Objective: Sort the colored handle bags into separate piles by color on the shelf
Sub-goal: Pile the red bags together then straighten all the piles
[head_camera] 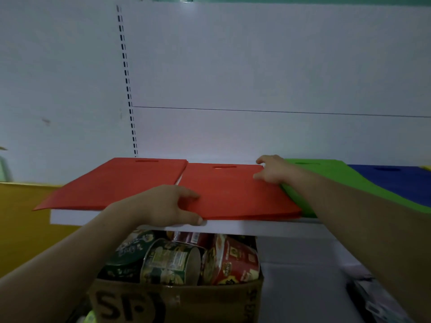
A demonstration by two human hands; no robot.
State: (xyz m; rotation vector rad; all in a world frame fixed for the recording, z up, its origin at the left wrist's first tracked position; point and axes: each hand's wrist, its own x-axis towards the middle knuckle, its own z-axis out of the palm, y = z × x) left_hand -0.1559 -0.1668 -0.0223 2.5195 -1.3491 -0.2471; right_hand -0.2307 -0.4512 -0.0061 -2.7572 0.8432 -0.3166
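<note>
On the white shelf (74, 217) a flat red fabric handle bag (233, 194) lies beside a second red bag (121, 183) — left hand (168, 206) fingers grasp its near-left edge, right hand (272, 170) fingers curl round its far-right corner, touching the green bag (326, 173).

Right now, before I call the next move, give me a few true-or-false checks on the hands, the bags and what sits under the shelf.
1. Both hands touch the right red pile. True: the left hand is at its front left edge and the right hand at its far right corner.
2. The green bags lie left of the red ones. False: the green bags lie right of them, with the blue bags further right.
3. The left hand's fingers pinch the pile's edge. True.
4. The box under the shelf holds bottles. False: the box holds noodle cups.
5. There is one red pile. False: a left red pile lies beside it.
</note>
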